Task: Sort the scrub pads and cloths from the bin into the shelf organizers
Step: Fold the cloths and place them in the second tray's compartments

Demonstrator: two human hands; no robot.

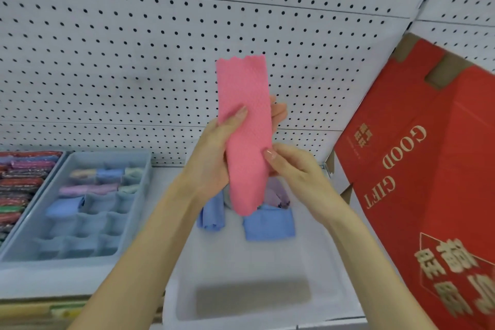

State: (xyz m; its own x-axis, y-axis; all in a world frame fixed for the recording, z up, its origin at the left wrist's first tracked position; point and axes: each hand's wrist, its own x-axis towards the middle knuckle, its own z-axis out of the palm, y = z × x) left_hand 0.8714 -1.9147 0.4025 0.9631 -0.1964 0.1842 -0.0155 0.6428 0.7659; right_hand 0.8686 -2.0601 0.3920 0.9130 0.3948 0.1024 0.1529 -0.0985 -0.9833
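White bin [241,260] sits nearest on the shelf, with two blue cloths [269,224] and a purple cloth [277,191] bunched at its far end. Above them a pink cloth [245,120] is held upright, folded into a long strip. Left hand [214,153] grips its middle, thumb across the front and fingers behind. Right hand [292,169] pinches the lower right edge between thumb and fingertips. To the left lies a blue organizer [135,211], its far cells holding rolled cloths and its near cells looking unfilled. Further left, pads [18,185] are packed in rows. A red box [415,169] stands at right.

The step looks like folding or rolling the strip to cell size. It should go best with edges kept aligned, a tight roll from the bottom, and a firm hold until the roll is pressed into an unfilled cell, so it cannot spring apart.
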